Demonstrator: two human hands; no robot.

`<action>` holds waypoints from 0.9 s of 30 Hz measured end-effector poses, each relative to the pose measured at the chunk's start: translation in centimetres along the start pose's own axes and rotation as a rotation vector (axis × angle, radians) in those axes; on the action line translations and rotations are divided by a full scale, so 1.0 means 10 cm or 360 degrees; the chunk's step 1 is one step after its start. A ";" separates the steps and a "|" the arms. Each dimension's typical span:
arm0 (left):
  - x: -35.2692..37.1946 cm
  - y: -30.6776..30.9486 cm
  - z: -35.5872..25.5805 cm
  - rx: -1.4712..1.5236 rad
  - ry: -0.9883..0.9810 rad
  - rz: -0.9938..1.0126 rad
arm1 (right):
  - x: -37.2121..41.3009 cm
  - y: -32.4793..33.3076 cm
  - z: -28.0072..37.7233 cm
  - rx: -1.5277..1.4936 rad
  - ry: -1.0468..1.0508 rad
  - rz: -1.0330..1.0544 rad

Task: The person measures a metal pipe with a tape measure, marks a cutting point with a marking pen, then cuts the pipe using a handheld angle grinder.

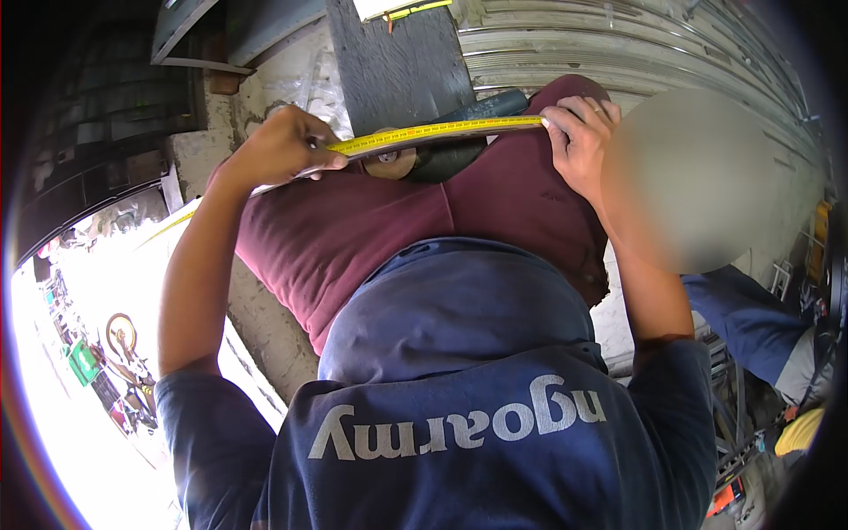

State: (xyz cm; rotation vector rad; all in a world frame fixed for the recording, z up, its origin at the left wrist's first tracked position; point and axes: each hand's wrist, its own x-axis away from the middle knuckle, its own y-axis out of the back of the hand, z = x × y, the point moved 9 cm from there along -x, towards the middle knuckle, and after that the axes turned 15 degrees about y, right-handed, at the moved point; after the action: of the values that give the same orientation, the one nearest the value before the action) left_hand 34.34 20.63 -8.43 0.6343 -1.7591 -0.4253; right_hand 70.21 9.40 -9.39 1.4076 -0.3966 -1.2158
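A yellow tape measure (424, 134) stretches between my two hands, above my maroon-covered thighs, and bows slightly upward. My left hand (287, 146) pinches it at the left, with thumb and fingers closed round a thin strip. More of the yellow tape (168, 226) runs off to the lower left behind my forearm. My right hand (580, 137) holds the other part of the tape near my knee, fingers bent around it. Below the tape, between my legs, lie a round tan disc (390, 162) and a dark cylindrical tool body (450, 159), partly hidden.
A dark wooden board (397, 75) lies ahead, with a blue-grey tube (481, 107) near it. Long metal bars (565, 49) fill the upper right. Another person's blue-clothed leg (751, 327) is at the right, beside a blurred round area. A bicycle wheel (121, 334) shows at left.
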 end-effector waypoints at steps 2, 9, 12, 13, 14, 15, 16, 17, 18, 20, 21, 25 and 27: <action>-0.07 -0.08 -0.16 0.0017 0.0033 0.0130 | 0.00 0.01 0.00 0.0009 0.0002 -0.0005; -0.27 -0.35 -0.62 0.0348 -0.0078 0.0399 | 0.04 0.04 -0.02 0.0010 -0.0015 -0.0020; -0.23 -0.31 -0.71 0.0129 -0.0223 0.0168 | 0.05 0.05 -0.03 -0.0003 -0.0027 -0.0026; -0.21 -0.30 -0.71 0.0154 -0.0223 0.0136 | 0.04 0.05 -0.03 -0.0005 -0.0027 -0.0029; -0.23 -0.29 -0.68 0.0131 -0.0197 0.0121 | 0.04 0.06 -0.03 -0.0006 -0.0027 -0.0031; -0.23 -0.26 -0.62 0.0110 -0.0170 0.0105 | 0.04 0.07 -0.03 0.0003 -0.0023 -0.0038; -0.23 -0.23 -0.56 0.0090 -0.0143 0.0088 | 0.05 0.07 -0.04 0.0012 -0.0018 -0.0044; -0.21 -0.19 -0.50 0.0098 -0.0130 0.0080 | 0.05 0.07 -0.05 0.0019 -0.0013 -0.0050; -0.17 -0.13 -0.43 0.0106 -0.0116 0.0072 | 0.06 0.08 -0.06 0.0018 -0.0016 -0.0049; -0.13 -0.01 -0.25 0.0107 -0.0088 0.0035 | 0.06 0.11 -0.07 0.0014 -0.0022 -0.0050; -0.12 0.04 -0.14 0.0125 -0.0071 0.0031 | 0.07 0.11 -0.08 0.0014 -0.0025 -0.0049; -0.03 0.20 0.24 0.0151 -0.0004 0.0017 | 0.06 0.12 -0.08 0.0024 -0.0006 -0.0063; 0.00 0.25 0.40 0.0176 0.0044 0.0033 | 0.06 0.11 -0.09 0.0023 -0.0004 -0.0057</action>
State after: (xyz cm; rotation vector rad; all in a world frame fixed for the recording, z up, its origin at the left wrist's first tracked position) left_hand 30.03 22.42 -8.07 0.6960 -1.7706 -0.3054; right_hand 71.60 9.05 -8.89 1.4313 -0.3839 -1.2461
